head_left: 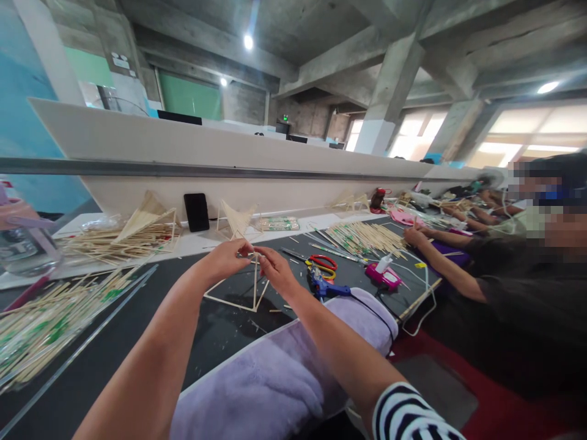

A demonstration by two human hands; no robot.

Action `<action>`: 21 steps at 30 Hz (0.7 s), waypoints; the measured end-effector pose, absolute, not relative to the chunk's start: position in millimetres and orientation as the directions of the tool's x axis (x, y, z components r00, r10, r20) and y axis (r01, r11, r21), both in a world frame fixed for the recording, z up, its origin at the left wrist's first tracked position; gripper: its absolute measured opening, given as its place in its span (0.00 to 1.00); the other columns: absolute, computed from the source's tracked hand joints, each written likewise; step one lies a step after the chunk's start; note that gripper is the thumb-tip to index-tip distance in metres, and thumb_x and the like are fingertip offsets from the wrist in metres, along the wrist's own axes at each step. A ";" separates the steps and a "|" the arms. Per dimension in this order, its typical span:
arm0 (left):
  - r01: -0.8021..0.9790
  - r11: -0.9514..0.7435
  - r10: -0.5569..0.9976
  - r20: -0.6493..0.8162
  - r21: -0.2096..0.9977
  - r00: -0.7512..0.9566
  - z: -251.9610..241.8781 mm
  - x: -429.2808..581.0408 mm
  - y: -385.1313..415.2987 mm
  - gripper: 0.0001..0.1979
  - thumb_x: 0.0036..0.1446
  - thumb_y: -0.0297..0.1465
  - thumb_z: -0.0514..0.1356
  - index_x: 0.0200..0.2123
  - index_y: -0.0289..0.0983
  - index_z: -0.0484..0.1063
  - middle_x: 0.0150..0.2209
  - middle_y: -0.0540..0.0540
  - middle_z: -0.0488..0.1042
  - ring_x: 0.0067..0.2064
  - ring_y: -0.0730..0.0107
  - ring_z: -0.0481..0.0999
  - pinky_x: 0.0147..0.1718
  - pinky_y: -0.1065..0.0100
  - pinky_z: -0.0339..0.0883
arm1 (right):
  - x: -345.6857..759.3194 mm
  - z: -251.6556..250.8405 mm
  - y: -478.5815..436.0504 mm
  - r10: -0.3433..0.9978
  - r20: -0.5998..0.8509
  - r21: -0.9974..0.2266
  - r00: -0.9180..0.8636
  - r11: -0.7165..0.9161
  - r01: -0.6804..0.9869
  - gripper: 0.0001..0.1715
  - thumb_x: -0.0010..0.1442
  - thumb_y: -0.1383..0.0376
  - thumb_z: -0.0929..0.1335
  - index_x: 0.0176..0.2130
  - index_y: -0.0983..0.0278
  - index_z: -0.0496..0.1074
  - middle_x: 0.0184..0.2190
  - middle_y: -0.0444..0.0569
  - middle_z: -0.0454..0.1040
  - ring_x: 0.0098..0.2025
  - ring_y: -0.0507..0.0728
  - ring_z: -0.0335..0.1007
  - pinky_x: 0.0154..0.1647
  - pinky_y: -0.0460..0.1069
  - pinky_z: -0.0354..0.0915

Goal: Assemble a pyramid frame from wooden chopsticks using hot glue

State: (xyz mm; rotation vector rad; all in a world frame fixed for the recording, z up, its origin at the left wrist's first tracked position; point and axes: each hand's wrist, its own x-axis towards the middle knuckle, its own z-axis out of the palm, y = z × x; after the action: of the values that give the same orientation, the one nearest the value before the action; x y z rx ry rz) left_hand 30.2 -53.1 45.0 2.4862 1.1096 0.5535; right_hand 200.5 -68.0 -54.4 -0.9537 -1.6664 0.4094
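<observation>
A small frame of thin wooden sticks (255, 286) stands on the dark table in front of me, with a triangular base and an upright. At its top, my left hand (228, 258) pinches the stick frame from the left. From the right, my right hand (276, 271) has its fingers closed at the same top joint. The fingertips of both hands nearly meet there and hide the joint itself. Right of my right hand lie a blue glue gun (331, 288) and red-and-yellow-handled tools (323, 264).
Bundles of wooden sticks (59, 324) lie at left and more sticks (367, 237) at back right. A black phone (197, 212) leans on the partition. A pink power socket (383, 277) with cables sits right. A co-worker's arm (447, 266) reaches in beyond it. Lilac cloth (257, 379) covers the near edge.
</observation>
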 end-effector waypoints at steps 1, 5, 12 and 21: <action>0.631 -0.617 0.771 0.202 0.469 0.604 44.2 30.9 -53.0 0.14 0.49 0.36 0.53 0.38 0.36 0.70 0.37 0.45 0.74 0.37 0.63 0.72 0.35 0.66 0.63 | 199.9 -53.2 -66.6 0.793 0.605 -0.734 -0.073 0.591 0.334 0.22 0.63 0.55 0.59 0.50 0.61 0.69 0.40 0.49 0.73 0.21 0.47 0.66 0.22 0.45 0.65; 0.636 -0.605 0.781 0.202 0.479 0.591 42.0 33.2 -53.4 0.13 0.48 0.36 0.54 0.35 0.35 0.70 0.35 0.44 0.74 0.38 0.62 0.73 0.35 0.65 0.63 | 199.6 -51.4 -65.1 0.880 0.464 -0.852 -0.101 0.475 0.219 0.24 0.60 0.52 0.61 0.48 0.62 0.71 0.22 0.42 0.69 0.18 0.47 0.62 0.17 0.42 0.60; 0.624 -0.566 0.798 0.165 0.539 0.580 35.7 35.7 -50.9 0.10 0.48 0.34 0.52 0.30 0.36 0.69 0.28 0.47 0.74 0.29 0.65 0.72 0.27 0.68 0.62 | 200.4 -50.7 -63.8 0.925 0.371 -0.918 -0.080 0.378 0.119 0.26 0.56 0.51 0.64 0.47 0.65 0.72 0.18 0.40 0.67 0.15 0.46 0.57 0.14 0.42 0.56; 0.588 -0.550 0.797 0.163 0.593 0.582 29.1 38.3 -46.4 0.08 0.47 0.35 0.54 0.28 0.37 0.69 0.25 0.49 0.73 0.25 0.69 0.72 0.24 0.71 0.61 | 202.5 -51.6 -58.4 0.937 0.349 -0.934 -0.027 0.345 -0.088 0.19 0.50 0.53 0.69 0.38 0.64 0.73 0.15 0.38 0.64 0.14 0.46 0.53 0.13 0.42 0.48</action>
State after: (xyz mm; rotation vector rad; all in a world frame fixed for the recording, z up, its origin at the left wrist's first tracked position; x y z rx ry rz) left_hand 38.3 -46.4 29.1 2.3305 1.1049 0.5785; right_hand 202.5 -58.4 -51.6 -0.8669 -1.3272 1.0113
